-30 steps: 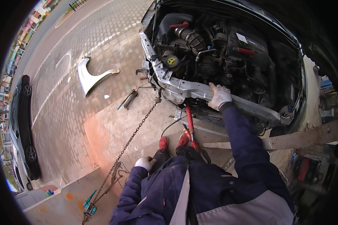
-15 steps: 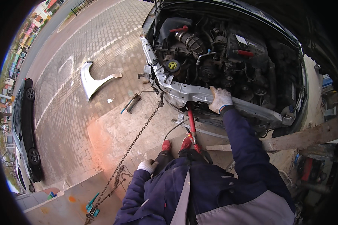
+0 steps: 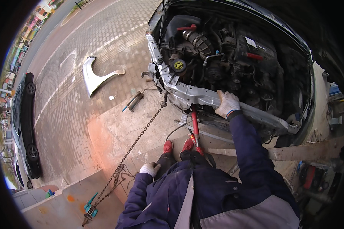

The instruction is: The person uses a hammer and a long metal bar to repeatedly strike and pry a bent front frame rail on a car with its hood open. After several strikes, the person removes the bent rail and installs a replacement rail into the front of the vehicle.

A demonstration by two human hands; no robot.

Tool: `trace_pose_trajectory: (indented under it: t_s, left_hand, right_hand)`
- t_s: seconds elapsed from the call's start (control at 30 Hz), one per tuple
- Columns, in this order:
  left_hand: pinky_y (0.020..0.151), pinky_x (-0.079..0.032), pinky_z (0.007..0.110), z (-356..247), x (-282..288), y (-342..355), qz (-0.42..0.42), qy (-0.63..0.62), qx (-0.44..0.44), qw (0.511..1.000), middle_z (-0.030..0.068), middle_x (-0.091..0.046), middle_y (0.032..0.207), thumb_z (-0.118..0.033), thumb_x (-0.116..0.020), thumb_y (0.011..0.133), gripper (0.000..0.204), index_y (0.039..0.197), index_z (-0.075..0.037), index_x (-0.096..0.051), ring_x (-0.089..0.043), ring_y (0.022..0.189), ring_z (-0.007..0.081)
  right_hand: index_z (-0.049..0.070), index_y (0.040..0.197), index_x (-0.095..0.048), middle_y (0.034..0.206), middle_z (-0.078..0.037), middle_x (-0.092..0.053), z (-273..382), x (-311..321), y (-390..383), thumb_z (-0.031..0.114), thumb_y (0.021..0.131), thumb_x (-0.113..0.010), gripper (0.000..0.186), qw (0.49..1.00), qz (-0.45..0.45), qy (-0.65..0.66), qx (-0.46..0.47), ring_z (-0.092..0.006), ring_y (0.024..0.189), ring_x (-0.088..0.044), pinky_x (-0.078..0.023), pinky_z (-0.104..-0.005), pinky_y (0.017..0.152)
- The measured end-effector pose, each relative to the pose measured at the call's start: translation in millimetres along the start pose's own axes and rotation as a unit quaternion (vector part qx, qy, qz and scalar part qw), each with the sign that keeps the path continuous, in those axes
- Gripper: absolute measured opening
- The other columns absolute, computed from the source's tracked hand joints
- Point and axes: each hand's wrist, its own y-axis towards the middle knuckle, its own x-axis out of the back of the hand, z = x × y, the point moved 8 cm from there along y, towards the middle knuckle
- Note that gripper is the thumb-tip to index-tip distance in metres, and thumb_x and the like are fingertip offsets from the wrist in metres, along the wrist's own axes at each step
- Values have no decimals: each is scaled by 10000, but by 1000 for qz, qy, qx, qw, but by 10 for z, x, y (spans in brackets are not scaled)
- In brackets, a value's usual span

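My right hand (image 3: 227, 105), in a white knit glove, grips the silver front crossmember (image 3: 197, 94) of a car with an exposed engine bay. Its thumb and fingers lie over the upper edge, and some fingertips are hidden. Down beside my dark trouser leg, my left hand (image 3: 150, 169) wears a similar glove. Its fingers are curled in, and I see nothing in them. A red hydraulic ram (image 3: 195, 124) stands between my red shoes and the car, its upper end under the crossmember. A taut rusty chain (image 3: 140, 134) runs from the car's front left corner to a teal chain clamp (image 3: 91, 208).
On the paving at left lies a silver fender (image 3: 93, 81). A tool with a blue handle (image 3: 133, 102) lies near the car's corner. A wooden plank (image 3: 302, 151) crosses at right. A dark parked car (image 3: 28, 122) stands far left, and a metal plate edge (image 3: 72, 191) slants at lower left.
The whole view has shifted slightly. My right hand keeps its grip on the crossmember, and my left hand stays by my leg. Chain and ram look unmoved.
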Motion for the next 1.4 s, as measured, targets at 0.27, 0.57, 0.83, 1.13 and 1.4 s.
trace_pose_trajectory:
  t_s: [0.27,0.57,0.83,1.13,1.4]
  left_hand:
    - [991,-571,492,-13,-22,100,8,18,-14,1000,254,-776,1143,-559,-578,1027,578,1248,-62,-773,-742,1111,424]
    - [999,-572,479,-203,130,264,34,81,-43,995,238,-781,1163,-551,-586,1030,571,1246,-58,-775,-745,1119,405]
    - [1006,-571,477,-363,510,469,31,130,-102,986,231,-779,1183,-542,-585,1035,555,1247,-65,-773,-738,1142,404]
    - [984,-578,479,-102,801,750,31,203,-213,955,221,-782,1178,-507,-622,1035,512,1234,-60,-775,-742,1116,408]
    - [1000,-573,486,1231,1164,852,63,247,-170,952,203,-787,1186,-570,-611,1015,560,1253,-91,-776,-738,1145,397]
  right_hand:
    - [123,1508,-564,1337,-207,-682,17,61,-15,232,710,-815,845,1000,-1,6,-10,-401,1220,-664,-552,-495,1044]
    - [108,1595,-509,1344,-187,-691,-19,19,-26,214,743,-767,896,1000,10,-26,-10,-358,1259,-654,-504,-485,1094]
    - [57,1606,-458,1473,-212,-610,5,308,-638,392,841,-848,923,985,-158,72,0,-377,1363,-580,-424,-487,1203]
    - [72,1319,-706,1296,-219,-742,-38,-2534,-3085,513,915,-718,598,895,84,304,-316,-402,1220,-697,-568,-467,1017]
    - [1,1275,-761,1224,-206,-776,1817,-5057,-5852,376,946,-772,499,617,259,454,-588,-378,1138,-745,-577,-482,920]
